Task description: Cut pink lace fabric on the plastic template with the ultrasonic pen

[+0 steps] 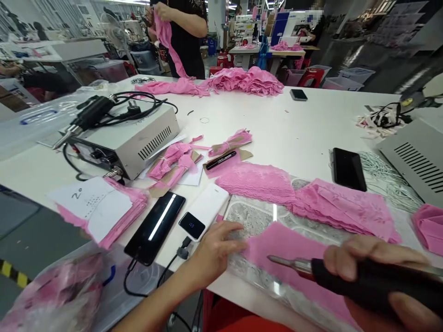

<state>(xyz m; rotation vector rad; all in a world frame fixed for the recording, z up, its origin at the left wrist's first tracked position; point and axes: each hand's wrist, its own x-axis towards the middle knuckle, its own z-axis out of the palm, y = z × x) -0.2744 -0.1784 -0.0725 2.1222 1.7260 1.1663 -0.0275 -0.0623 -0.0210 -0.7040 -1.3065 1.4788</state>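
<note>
My right hand (374, 272) is wrapped round a black-handled tool (367, 288) with a slim pointed metal tip. This tip hovers over or just touches a cut pink fabric piece (290, 249); I cannot tell which. The fabric lies flat on a clear plastic-covered board with a grey speckled pattern (249, 214). My left hand (216, 246) has its fingers stretched out, with the fingertips at the fabric's left end. Behind the piece lie a stack of pink lace pieces (256, 182) and a stack of pink patterned pieces (346, 207).
Left of my hand lie a white power bank (207, 207), a cabled phone (155, 226) and papered pink pieces (104, 207). A grey control box (138, 138) carries another handpiece (92, 113). Another phone (349, 168) lies right. Across the table, a person (187, 37) holds pink fabric.
</note>
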